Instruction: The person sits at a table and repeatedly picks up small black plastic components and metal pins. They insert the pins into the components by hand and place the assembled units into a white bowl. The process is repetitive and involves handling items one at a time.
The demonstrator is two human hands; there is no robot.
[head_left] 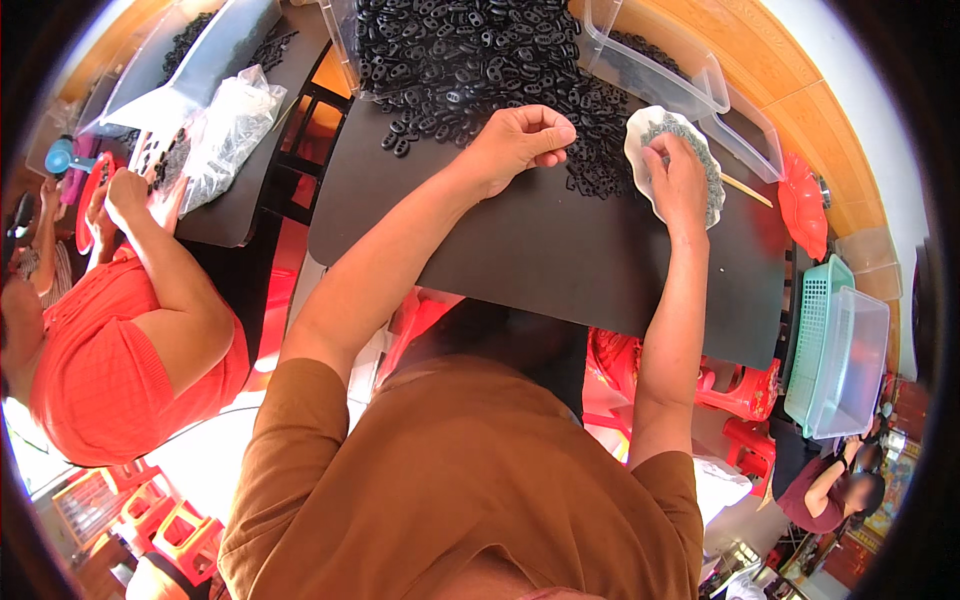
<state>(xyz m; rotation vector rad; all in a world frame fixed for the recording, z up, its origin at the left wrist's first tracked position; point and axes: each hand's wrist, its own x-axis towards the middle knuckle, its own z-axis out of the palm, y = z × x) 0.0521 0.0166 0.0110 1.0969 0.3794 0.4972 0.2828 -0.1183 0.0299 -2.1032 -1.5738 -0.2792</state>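
Over the front edge of a heap of small black plastic pieces with two holes [465,60], my left hand [520,148] is closed in a pinch. Anything between its thumb and fingertips is too small to make out. My right hand [678,185] dips into a white scalloped dish [634,150] full of tiny grey pieces [712,172]. Its fingers are drawn together among them, and their tips are partly hidden. Slimmer black pieces [598,150] lie between my two hands on the dark table [500,245].
Clear plastic bins [715,85] stand behind the dish, which has a light wooden stick [747,191] beside it. A red scalloped dish [802,208] and green basket [815,330] are at the right. A person in red [140,340] works at another table on the left.
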